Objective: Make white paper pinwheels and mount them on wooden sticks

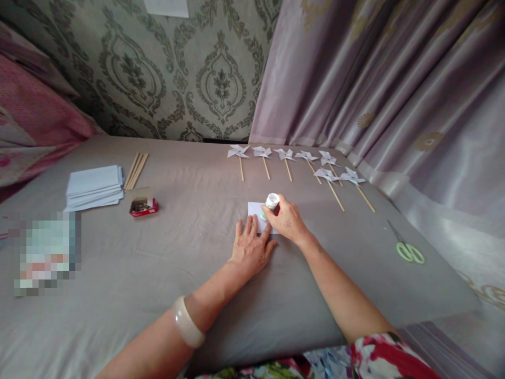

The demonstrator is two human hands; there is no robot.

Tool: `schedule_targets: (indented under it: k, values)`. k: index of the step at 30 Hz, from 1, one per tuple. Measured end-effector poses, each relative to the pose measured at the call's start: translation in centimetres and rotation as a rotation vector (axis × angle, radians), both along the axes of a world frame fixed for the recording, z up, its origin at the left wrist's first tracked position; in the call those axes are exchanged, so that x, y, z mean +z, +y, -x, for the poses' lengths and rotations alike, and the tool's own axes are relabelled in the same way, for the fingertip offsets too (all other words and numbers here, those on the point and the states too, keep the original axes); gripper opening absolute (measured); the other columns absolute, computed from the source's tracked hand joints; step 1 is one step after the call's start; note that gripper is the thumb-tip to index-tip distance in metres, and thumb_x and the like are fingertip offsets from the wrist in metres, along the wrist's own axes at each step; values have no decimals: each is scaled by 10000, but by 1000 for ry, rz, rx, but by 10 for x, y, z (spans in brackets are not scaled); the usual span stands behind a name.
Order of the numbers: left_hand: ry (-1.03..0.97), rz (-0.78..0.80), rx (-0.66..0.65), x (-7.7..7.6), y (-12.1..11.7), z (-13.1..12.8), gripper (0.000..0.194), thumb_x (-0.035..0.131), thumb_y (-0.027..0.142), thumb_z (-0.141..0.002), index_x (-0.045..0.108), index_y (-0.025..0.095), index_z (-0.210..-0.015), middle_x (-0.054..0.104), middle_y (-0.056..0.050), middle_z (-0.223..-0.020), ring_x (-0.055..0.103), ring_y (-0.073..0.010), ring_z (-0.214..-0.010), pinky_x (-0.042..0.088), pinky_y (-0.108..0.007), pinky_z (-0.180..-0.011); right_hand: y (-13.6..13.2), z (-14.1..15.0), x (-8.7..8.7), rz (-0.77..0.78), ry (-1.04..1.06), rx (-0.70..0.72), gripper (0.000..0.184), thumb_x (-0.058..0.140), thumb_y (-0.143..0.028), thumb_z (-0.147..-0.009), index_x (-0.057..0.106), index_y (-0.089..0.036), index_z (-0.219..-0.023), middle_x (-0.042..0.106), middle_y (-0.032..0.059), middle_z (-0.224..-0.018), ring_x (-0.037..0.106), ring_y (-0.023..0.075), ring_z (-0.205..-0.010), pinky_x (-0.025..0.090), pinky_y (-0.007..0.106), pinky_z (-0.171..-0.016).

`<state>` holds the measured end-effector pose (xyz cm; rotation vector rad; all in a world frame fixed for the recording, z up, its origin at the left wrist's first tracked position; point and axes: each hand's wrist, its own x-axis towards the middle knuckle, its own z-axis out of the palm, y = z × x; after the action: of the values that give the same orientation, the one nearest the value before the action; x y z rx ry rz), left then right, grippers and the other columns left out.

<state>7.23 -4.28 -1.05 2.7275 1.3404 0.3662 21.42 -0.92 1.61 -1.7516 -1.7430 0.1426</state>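
Note:
My left hand lies flat with fingers stretched out, pressing the near edge of a small white paper square on the grey cloth. My right hand is closed around a small white and green glue bottle, tipped down onto the paper. A pale bangle sits on my left wrist.
Several white paper pinwheels on wooden sticks lie in a row at the back right. A stack of white paper, loose wooden sticks and a small red box of pins lie at the left. Green-handled scissors lie at the right edge.

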Motion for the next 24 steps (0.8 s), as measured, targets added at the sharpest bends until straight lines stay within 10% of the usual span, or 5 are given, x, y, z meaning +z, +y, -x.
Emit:
schedule_targets:
  k: [24]
  values:
    - [-6,-22,-3,-4,1,1,486,310,467,-929,484,238,-1320,439,-179,-1391,364,-330,-1312,217,-545,-1068,11,0,-9,-53,-39,-72,264,537,-381,-804,549,-164,-954,700,128,-797,664,253,-743,455,302,-631]
